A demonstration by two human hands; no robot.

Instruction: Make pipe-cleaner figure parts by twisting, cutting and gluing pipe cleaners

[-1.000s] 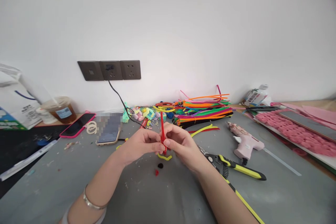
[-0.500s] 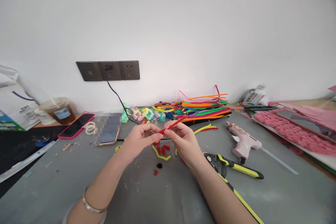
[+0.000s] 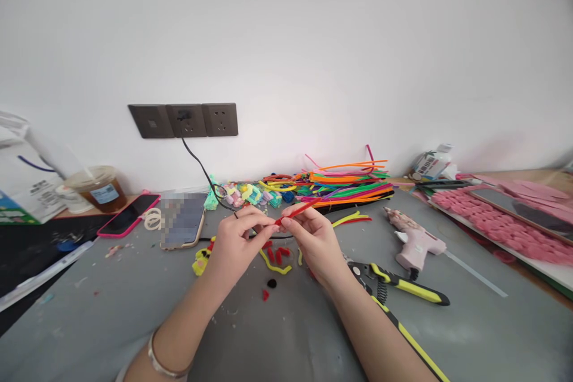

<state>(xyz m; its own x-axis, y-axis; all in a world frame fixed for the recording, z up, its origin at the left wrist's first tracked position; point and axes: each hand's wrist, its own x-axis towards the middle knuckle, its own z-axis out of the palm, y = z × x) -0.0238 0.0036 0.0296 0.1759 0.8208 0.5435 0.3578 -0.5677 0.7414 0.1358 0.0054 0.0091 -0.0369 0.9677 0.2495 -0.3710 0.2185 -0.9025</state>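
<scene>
Red pipe cleaner (image 3: pixel 299 210), upright a second ago, now slants up and to the right above the grey table (image 3: pixel 277 340); my left hand (image 3: pixel 236 245) and right hand (image 3: pixel 314 242) both pinch its near end, fingertips closed on it and meeting. A yellow piece (image 3: pixel 201 258) by my left wrist now shows. Red scraps (image 3: pixel 277 253) lie under my hands, partly hidden; yellow-handled cutters (image 3: pixel 398 286) sit just beside my right forearm, pink glue gun (image 3: pixel 414 240) and the pipe-cleaner pile (image 3: pixel 347 186) beyond.

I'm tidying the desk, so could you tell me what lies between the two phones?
White rings lie between the pink-cased phone and the other phone, as the head view shows.
</scene>
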